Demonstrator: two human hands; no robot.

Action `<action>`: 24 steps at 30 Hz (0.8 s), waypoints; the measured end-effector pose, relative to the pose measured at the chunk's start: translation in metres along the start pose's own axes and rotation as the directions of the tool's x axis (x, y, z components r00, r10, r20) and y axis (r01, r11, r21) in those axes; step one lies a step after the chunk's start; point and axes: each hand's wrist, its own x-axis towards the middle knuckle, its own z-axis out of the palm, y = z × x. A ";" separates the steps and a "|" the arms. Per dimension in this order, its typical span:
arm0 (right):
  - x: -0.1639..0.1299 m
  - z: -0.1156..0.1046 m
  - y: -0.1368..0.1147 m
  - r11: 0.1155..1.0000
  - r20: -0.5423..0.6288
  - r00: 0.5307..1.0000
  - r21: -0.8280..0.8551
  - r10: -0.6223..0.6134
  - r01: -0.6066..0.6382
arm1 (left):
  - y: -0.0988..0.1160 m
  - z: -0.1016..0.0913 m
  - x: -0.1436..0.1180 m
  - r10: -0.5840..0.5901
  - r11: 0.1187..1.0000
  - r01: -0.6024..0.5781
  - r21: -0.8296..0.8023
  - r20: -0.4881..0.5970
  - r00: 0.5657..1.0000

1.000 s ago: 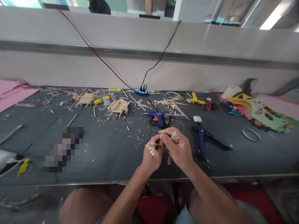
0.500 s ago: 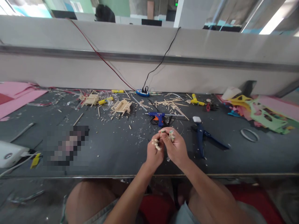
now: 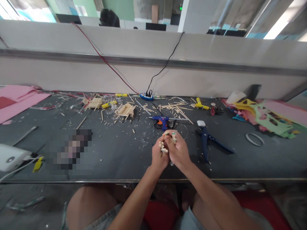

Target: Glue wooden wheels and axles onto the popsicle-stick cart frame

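Observation:
My left hand (image 3: 159, 156) is closed round a bundle of thin wooden sticks (image 3: 163, 147), whose pale ends poke out by the thumb. Pressed against it, my right hand (image 3: 179, 149) is closed too, with more stick ends (image 3: 174, 137) showing between thumb and fingers, some with green on them. How far the sticks run inside the hands is hidden. Just beyond the fingers lies a blue glue gun (image 3: 164, 121) with an orange trigger. To the right of my hands rests a dark blue cutter (image 3: 205, 143) with its handles spread.
Small wooden stick structures (image 3: 125, 110) stand at the back left, near yellow tubes (image 3: 109, 104). Loose sticks (image 3: 176, 107) lie behind the glue gun. A blue power strip (image 3: 146, 96) sits by the wall. Coloured sheets (image 3: 271, 115), a grey ring (image 3: 254, 139) and a white box (image 3: 14, 158) are also on the table.
Both hands stay together in nearly the same place. The bundle in the left hand has turned slightly, and the camera view has shifted a little.

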 end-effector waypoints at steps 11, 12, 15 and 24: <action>0.002 0.001 0.000 1.000 0.024 1.000 0.016 -0.003 0.003 | 0.000 -0.001 0.001 -0.018 1.000 0.018 0.008 0.003 1.000; 0.002 0.002 0.000 1.000 0.026 1.000 0.016 -0.007 0.007 | 0.000 -0.001 0.001 -0.022 1.000 0.022 0.007 0.001 1.000; 0.002 0.002 0.000 1.000 0.028 0.999 0.013 -0.016 0.016 | 0.001 0.000 0.000 -0.026 1.000 0.026 0.002 0.002 1.000; -0.001 0.001 0.001 1.000 0.053 0.999 0.016 -0.001 0.000 | -0.005 -0.001 -0.004 -0.069 0.997 0.069 0.020 0.006 0.998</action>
